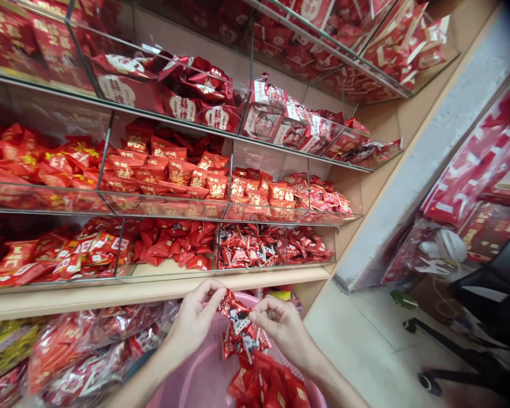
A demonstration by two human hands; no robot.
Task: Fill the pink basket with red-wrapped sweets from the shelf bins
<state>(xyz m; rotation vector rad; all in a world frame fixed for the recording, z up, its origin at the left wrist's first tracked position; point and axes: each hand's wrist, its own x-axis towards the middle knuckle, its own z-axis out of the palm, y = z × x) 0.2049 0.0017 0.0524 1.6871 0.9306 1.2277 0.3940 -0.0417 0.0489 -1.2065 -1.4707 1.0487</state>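
Note:
My left hand (196, 314) and my right hand (283, 324) are both pinched on a bunch of small red candy packets (240, 334) held between them. The bunch hangs over a pink plastic basket (195, 379) at the bottom of the view. More red packets (267, 385) lie inside the basket below my right wrist. Straight ahead stand glass-fronted shelf bins (174, 212) heaped with red wrapped sweets; the nearest bin (272, 246) holds packets that look like the ones in my hands.
A wooden shelf ledge (153, 289) runs just above my hands. Big clear bags of red sweets (80, 351) lie under it at the left. A grey pillar (416, 164) and a black chair base (450, 351) stand to the right on the pale tiled floor.

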